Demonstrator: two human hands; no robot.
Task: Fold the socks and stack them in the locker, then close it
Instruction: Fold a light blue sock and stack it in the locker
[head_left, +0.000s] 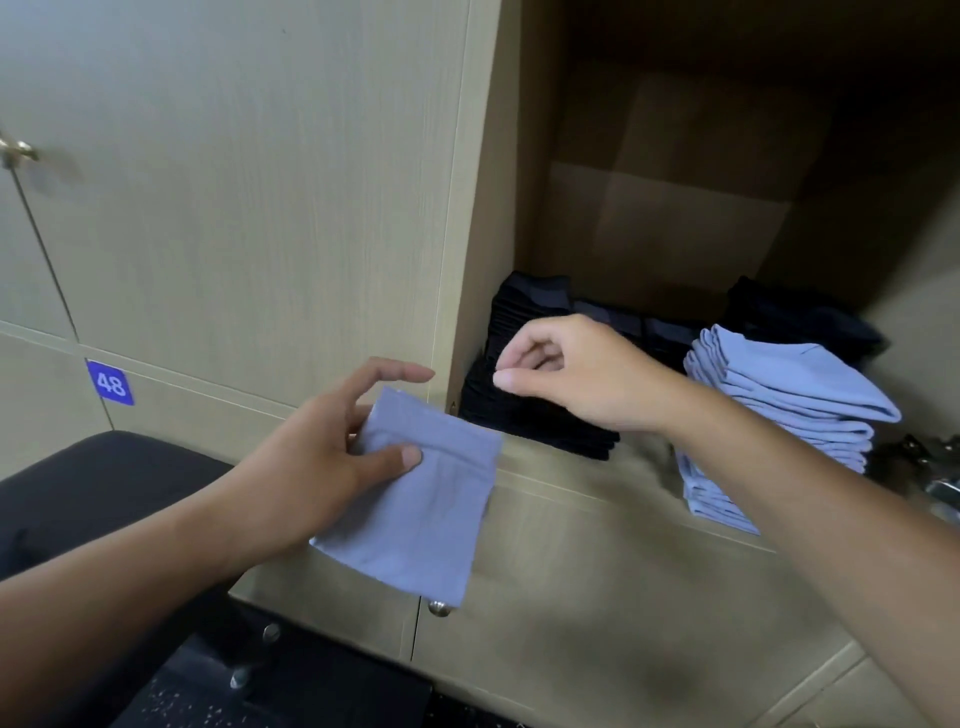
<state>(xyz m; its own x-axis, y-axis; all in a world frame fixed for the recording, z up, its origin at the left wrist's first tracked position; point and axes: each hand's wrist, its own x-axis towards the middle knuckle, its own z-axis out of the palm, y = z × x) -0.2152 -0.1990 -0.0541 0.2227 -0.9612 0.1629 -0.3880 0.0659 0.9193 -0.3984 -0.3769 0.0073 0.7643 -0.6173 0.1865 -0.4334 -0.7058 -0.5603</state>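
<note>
Both of my forearms reach in from the bottom corners toward the open locker (675, 208). My left hand (317, 457) pinches a folded light-blue sock (415, 499), thumb pressed across its front near the cuff, the other fingers behind it with the index finger stretched out above. That sock hangs in the air in front of the locker's lower edge; its long axis runs from the cuff at upper left down to the lower right, cuff end tilted toward the cabinet wall. My right hand (576, 369) hovers over the shelf, wrist bent, fingers loosely curled with thumb and fingertips close together, holding nothing. Just below it sits a stack of black socks (530, 415) at the shelf's left side. To the right stands a stack of light-blue socks (769, 415), folds facing outward. A blue tag marked 48 (110, 383) sits on the cabinet front at left.
</note>
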